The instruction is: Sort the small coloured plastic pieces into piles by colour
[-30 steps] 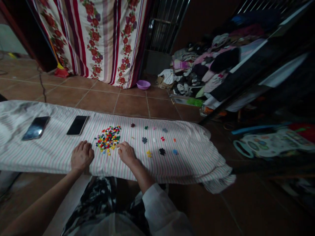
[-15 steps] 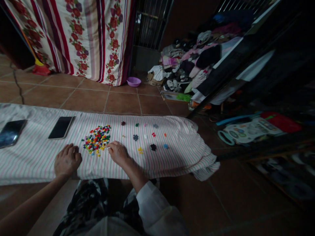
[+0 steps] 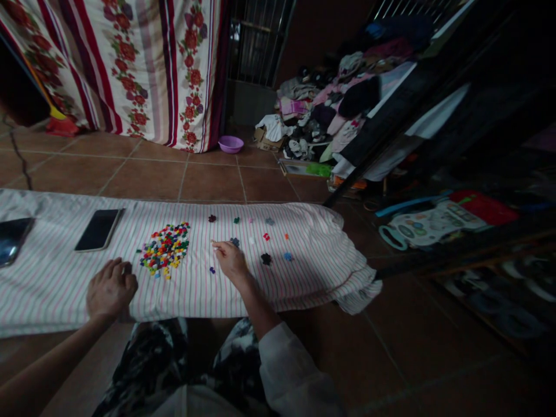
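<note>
A heap of small multicoloured pieces (image 3: 165, 249) lies on the striped cloth (image 3: 195, 295). My right hand (image 3: 231, 260) is to the right of the heap, its fingertips pinched on something too small to make out, beside a dark grey cluster (image 3: 235, 241). My left hand (image 3: 112, 288) rests on the cloth left of the heap, fingers loosely spread, holding nothing. Small single-colour groups sit apart on the right: dark red (image 3: 212, 218), green (image 3: 236, 220), red (image 3: 266, 236), black (image 3: 266, 259), blue (image 3: 288, 256). A purple piece (image 3: 212, 270) lies near my right hand.
A phone (image 3: 99, 230) lies left of the heap, and a second dark device (image 3: 14, 240) is at the far left. Beyond the cloth, a purple basin (image 3: 230, 144) stands on the tiled floor near a curtain (image 3: 152, 75). Clothes (image 3: 325, 110) are piled behind.
My right hand has moved right, from the edge of the heap to among the small groups, uncovering the purple piece. My left hand stays on the cloth. The camera view has shifted slightly.
</note>
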